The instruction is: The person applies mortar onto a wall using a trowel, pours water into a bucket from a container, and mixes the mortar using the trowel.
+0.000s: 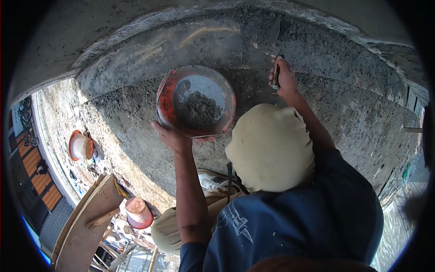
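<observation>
Seen from above as the view curves at its borders, a person in a beige cloth cap (272, 147) and dark blue shirt (299, 226) reaches both bare arms toward a rough grey cement surface (136, 115). The left hand (173, 136) touches the lower left side of a round red bucket with a pale, smeared rim (229, 88), which holds lumpy wet grey mortar (201, 109). Some of that hand's fingers are hidden, so how firmly they grip cannot be told. The right hand's (286, 78) fingers are closed around the dark handle of a trowel (274, 75), its thin metal blade pointing away, near the grey surface; contact is unclear.

If the left hand's hold is slight, the bucket could tip or slide, spilling mortar; a slick, wet handle could turn the blade in the right hand.

The bucket's right side faces a gap before the trowel hand, and the cap sits close beneath that gap, limiting movement toward the body. More rough surface stretches right of the trowel. Beyond the blade, a pale ledge (326, 20) curves across; at lower left are a second red bucket (139, 213) and a brown wooden board (93, 215).
</observation>
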`<control>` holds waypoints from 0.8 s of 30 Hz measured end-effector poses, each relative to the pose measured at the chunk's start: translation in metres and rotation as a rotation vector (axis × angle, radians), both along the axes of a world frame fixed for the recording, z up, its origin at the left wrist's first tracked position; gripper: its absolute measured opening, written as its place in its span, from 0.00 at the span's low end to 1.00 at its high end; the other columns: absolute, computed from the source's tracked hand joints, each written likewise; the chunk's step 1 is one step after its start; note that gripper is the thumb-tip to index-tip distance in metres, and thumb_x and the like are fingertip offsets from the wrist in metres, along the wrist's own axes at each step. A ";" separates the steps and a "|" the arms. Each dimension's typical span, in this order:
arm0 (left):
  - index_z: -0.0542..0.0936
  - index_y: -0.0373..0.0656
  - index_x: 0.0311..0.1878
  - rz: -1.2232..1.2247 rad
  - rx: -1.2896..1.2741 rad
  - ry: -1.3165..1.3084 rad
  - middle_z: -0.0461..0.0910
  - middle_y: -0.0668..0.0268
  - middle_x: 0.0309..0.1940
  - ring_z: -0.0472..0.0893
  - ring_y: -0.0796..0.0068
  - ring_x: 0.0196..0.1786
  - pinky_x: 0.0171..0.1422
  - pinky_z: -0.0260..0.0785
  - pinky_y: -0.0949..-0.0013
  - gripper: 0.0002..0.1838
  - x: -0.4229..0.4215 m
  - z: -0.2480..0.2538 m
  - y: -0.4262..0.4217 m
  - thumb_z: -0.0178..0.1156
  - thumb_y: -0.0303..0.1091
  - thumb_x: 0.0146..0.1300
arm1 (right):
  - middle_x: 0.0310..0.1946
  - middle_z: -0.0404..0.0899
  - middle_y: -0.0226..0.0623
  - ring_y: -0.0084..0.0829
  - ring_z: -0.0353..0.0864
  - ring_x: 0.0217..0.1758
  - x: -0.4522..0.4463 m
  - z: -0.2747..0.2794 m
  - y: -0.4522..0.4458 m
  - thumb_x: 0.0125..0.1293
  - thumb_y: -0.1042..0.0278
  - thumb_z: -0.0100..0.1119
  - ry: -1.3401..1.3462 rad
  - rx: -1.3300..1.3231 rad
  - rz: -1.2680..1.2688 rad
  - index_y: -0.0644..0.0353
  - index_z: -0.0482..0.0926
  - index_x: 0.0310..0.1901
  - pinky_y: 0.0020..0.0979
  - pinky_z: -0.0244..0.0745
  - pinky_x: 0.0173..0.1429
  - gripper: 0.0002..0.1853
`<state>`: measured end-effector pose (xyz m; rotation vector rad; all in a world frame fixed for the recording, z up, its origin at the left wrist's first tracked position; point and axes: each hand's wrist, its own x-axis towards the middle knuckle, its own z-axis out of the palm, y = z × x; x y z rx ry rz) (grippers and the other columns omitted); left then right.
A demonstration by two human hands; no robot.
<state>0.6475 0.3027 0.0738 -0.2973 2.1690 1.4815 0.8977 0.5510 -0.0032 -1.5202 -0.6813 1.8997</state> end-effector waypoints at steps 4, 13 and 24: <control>0.61 0.26 0.72 0.035 -0.072 0.052 0.71 0.39 0.63 0.75 0.47 0.62 0.69 0.67 0.50 0.41 0.010 0.013 0.013 0.35 0.60 0.77 | 0.25 0.76 0.29 0.22 0.76 0.21 -0.014 -0.013 -0.002 0.71 0.47 0.60 0.020 -0.116 0.395 0.55 0.78 0.44 0.29 0.72 0.22 0.18; 0.58 0.32 0.74 -0.125 -0.301 0.129 0.69 0.37 0.66 0.74 0.43 0.66 0.69 0.68 0.50 0.34 0.012 0.007 0.011 0.35 0.51 0.79 | 0.24 0.75 0.31 0.25 0.75 0.20 -0.025 -0.005 -0.005 0.71 0.48 0.60 -0.152 0.002 0.214 0.58 0.76 0.44 0.31 0.70 0.24 0.18; 0.55 0.33 0.76 -0.088 -0.209 0.165 0.67 0.37 0.67 0.73 0.42 0.67 0.69 0.68 0.51 0.32 0.007 -0.007 0.001 0.37 0.46 0.79 | 0.25 0.75 0.30 0.23 0.75 0.22 0.007 -0.004 0.029 0.72 0.53 0.59 -0.323 0.134 0.495 0.60 0.73 0.48 0.30 0.71 0.29 0.18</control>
